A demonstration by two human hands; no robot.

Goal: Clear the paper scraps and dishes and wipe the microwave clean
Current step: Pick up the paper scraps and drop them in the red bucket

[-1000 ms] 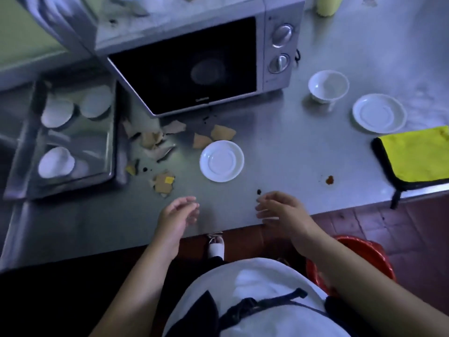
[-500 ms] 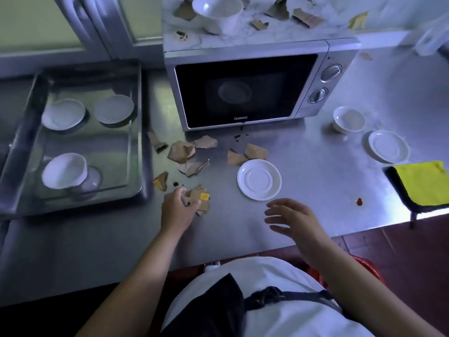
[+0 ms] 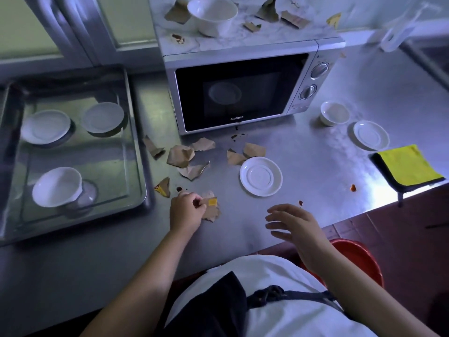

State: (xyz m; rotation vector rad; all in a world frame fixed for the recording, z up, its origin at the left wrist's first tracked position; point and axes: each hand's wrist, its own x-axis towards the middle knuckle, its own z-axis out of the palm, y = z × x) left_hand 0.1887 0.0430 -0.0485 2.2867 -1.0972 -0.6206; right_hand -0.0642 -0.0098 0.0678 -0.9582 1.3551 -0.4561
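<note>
**Q:** What is the reference dial?
**A:** Centre it on the middle saucer (image 3: pixel 260 176). 12 o'clock points at the microwave (image 3: pixel 243 93).

**Q:** What is the left hand doing?
**A:** The left hand (image 3: pixel 185 210) is at 8 o'clock. Its fingers curl onto the yellow-patched scrap (image 3: pixel 211 207) and pinch its left edge. It cannot be told whether the scrap is lifted off the counter (image 3: pixel 315 166).

**Q:** And the right hand?
**A:** The right hand (image 3: pixel 296 227) is at 5 o'clock, above the counter's front edge. Its fingers are spread and relaxed, and it holds nothing.

**Q:** Where are the other scraps?
**A:** Loose brown scraps (image 3: pixel 181 155) lie from 9 to 11 o'clock, and two lie just beside the saucer's rim. More pieces lie on the microwave top, around a white bowl (image 3: pixel 212 14).

**Q:** Where are the dishes?
**A:** A cup (image 3: pixel 334 113) stands at 2 o'clock, with a second saucer (image 3: pixel 371 135) just beside it. The tray (image 3: pixel 136 132) at 9 o'clock holds two saucers and a tilted bowl (image 3: pixel 57 186).

**Q:** Where is the cleaning equipment?
**A:** The yellow cloth (image 3: pixel 410 167) lies at 3 o'clock, at the counter's edge. A red bucket (image 3: pixel 359 259) is on the floor at 5 o'clock.

**Q:** Is there any soiling?
**A:** There are dark spots (image 3: pixel 238 136) at 12 o'clock, in front of the microwave door.
</note>
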